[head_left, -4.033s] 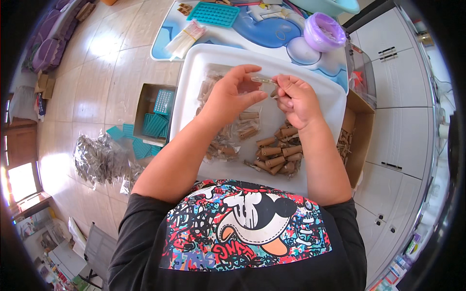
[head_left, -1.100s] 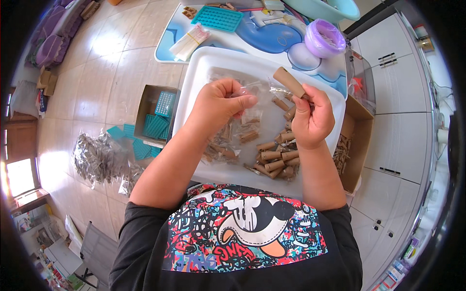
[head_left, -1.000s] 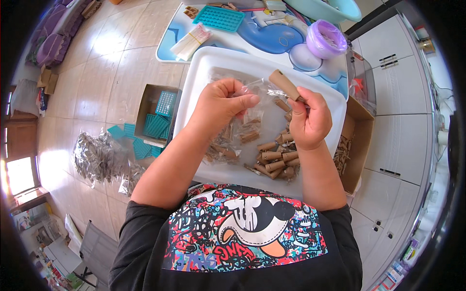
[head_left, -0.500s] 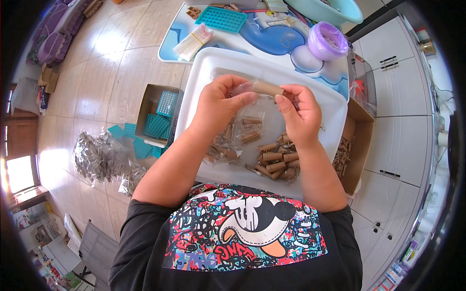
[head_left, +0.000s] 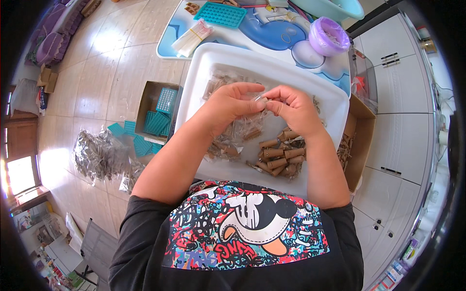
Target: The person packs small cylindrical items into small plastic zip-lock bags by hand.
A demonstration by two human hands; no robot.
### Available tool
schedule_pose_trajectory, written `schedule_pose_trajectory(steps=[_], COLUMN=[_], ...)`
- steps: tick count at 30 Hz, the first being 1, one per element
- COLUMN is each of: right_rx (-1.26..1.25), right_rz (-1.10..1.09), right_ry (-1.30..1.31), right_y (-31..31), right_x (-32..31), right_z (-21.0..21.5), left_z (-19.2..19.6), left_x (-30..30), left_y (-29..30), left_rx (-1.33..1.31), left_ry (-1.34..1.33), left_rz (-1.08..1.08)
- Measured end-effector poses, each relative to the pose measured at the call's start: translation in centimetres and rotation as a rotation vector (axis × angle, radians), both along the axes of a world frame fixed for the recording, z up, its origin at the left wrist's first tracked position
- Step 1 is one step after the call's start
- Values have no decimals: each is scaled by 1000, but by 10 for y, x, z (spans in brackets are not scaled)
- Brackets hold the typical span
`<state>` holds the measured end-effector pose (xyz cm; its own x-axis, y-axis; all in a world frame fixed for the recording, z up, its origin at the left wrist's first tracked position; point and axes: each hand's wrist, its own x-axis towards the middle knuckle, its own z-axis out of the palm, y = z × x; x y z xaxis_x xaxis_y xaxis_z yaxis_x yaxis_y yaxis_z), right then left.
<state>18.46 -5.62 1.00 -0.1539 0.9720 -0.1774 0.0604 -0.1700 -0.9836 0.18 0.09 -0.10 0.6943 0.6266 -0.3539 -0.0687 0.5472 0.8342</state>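
My left hand and my right hand meet over a white plastic tray. The fingers of both are pinched together on a clear plastic bag, of which only a little shows; whether a brown tube is inside is hidden by the fingers. Beneath my right hand lies a pile of brown cardboard-like tubes. Closer to my left forearm are tubes in clear bags, with more bagged tubes below them.
Past the tray, a blue-patterned table carries a bundle of clear bags, a teal grid tray and a purple bin. A carton of small brown pieces stands right; a carton of teal trays stands left, near a plastic-bag heap.
My right hand has moved left and my left hand right, so their fingertips now meet. The brown tube seen between them at the bag is no longer visible there.
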Motion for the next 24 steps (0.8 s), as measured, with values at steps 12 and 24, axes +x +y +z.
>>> schedule_pose_trajectory(steps=[12, 24], right_rx=[204, 10], right_rz=[-274, -266], right_ry=[-201, -80], right_y=[-7, -1], right_x=[-20, -11], right_z=[-2, -5], left_z=[-4, 1], left_x=[-2, 1], left_y=[5, 3], left_rx=[-81, 76], left_ry=[-11, -92], left_rz=[68, 172])
